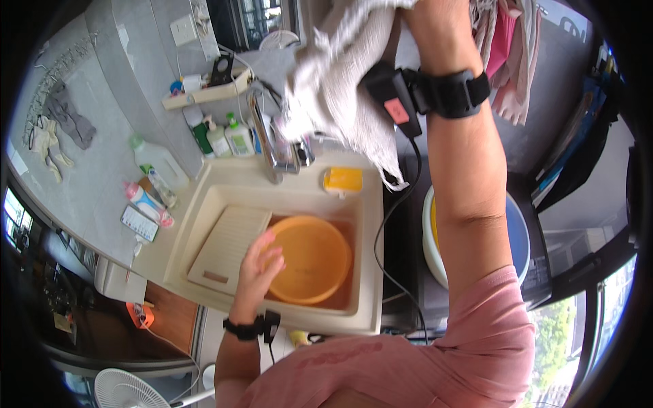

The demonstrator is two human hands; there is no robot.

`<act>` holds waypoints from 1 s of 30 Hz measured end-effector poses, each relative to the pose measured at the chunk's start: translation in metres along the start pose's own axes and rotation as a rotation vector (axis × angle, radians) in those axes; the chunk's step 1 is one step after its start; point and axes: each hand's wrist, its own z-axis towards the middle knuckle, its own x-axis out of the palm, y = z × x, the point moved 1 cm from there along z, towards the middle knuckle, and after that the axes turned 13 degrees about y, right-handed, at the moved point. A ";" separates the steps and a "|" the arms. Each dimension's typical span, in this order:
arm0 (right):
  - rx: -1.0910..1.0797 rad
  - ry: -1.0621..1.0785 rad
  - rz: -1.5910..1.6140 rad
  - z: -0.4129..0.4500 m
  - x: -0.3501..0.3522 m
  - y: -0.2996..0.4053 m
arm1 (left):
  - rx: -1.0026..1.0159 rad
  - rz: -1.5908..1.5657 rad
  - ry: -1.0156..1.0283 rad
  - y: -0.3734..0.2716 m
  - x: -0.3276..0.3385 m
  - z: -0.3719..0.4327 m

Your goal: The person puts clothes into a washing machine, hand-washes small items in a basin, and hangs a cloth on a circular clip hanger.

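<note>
My left hand point(260, 268) hovers at the near left edge of an orange plastic basin point(311, 257), fingers apart and holding nothing. The basin rests in a cream laundry sink point(204, 196), beside a ribbed washboard point(229, 245). My right arm is raised high at the upper right; its hand lies beyond the picture's top edge. A whitish fringed cloth point(336, 86) hangs beside that wrist, above the chrome faucet point(270, 148). How my right hand meets the cloth is hidden.
Pump bottles point(239, 137) stand behind the sink, and a yellow soap bar point(344, 179) lies on its back rim. A phone point(139, 223) and a jug point(160, 163) are at the left. Right of the sink is a round tub point(431, 250). Pink and pale cloths point(510, 92) hang upper right.
</note>
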 end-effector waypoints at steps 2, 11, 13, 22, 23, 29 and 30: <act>0.313 0.173 0.081 -0.063 0.040 -0.014 | 0.097 -0.122 0.079 -0.012 -0.016 0.007; 1.158 0.484 0.011 -0.290 0.101 0.018 | -0.172 -0.437 0.207 0.053 -0.069 0.049; 1.307 0.414 0.163 -0.308 0.102 0.029 | -0.151 -0.505 0.206 0.054 -0.082 0.050; 1.168 0.542 0.018 -0.185 0.091 0.113 | 0.227 0.245 0.586 0.053 -0.034 0.058; 1.119 0.620 -0.046 -0.173 0.093 0.122 | 0.228 0.238 0.592 0.047 -0.037 0.056; 1.306 0.585 -0.106 -0.200 0.082 0.166 | -0.201 -0.548 0.519 0.054 -0.064 0.067; 1.352 0.557 -0.143 -0.218 0.083 0.165 | -0.210 -0.551 0.522 0.056 -0.070 0.072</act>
